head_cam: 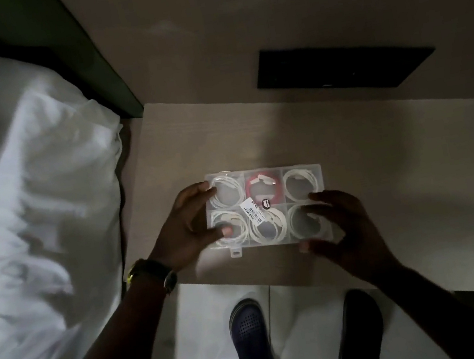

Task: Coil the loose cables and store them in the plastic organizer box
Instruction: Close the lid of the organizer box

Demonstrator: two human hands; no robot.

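1. Two dark shoes (pixel 248 329) stand on the glossy floor at the bottom of the frame, toes toward the pale wooden table (pixel 382 162), so the person leans over its near edge to work.
2. At lower centre-left the left hand (pixel 187 233) clasps the left end of the plastic organizer box (pixel 268 208), fingers curled over the lid and thumb pressing its near corner.
3. At lower centre-right the right hand (pixel 348 223) spreads over the right end, fingers on the lid and thumb at the near edge; it presses rather than lifts, I judge.
4. Every one of the six compartments holds a coil: white cables (pixel 268 227) in five, a red cable (pixel 262 189) in the upper middle. Storing looks done; the clear lid lies shut or nearly so, and the hands probably steady it for latching.
5. Bare tabletop lies right of and beyond the box, up to a black panel (pixel 342 66) on the wall.
6. White bedding (pixel 30 196) crowds the left, and the box sits close to the table's near edge.
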